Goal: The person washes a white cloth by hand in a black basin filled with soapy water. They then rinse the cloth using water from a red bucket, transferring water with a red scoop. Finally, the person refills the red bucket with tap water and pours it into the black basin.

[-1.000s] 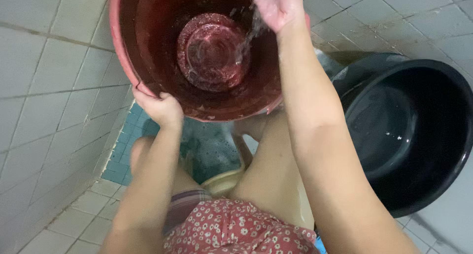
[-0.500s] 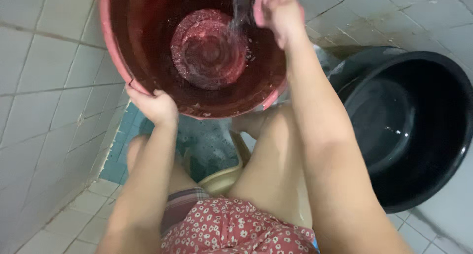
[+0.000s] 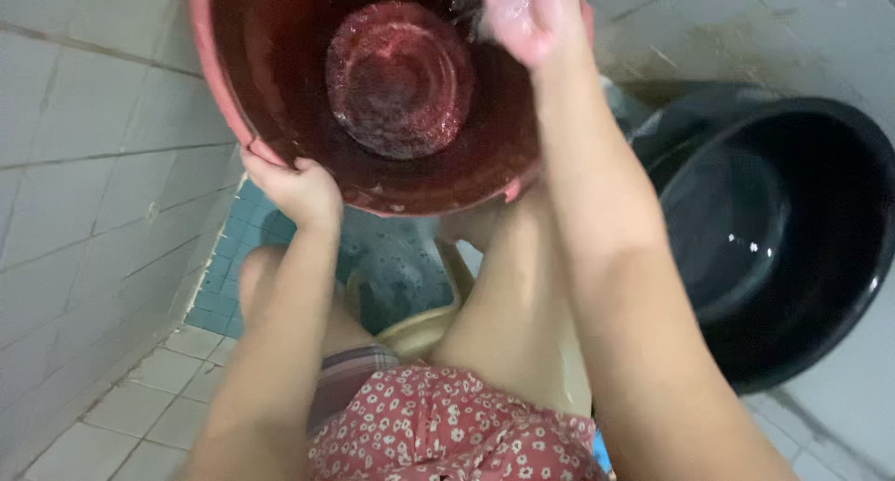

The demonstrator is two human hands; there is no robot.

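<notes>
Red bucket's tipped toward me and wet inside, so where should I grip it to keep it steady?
Grip the red bucket by its rolled rim, coming from below at the near-left edge, where the left hand already hooks it. The tilt leaves the rim exposed; the wet inner wall looks slippery.

No packages in sight, no labels, no signs, no screens; nothing of that kind near either hand's fingers

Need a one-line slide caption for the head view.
Left hand grips the rim of a tilted red bucket; wet right hand reaches inside, black tub alongside.
</notes>
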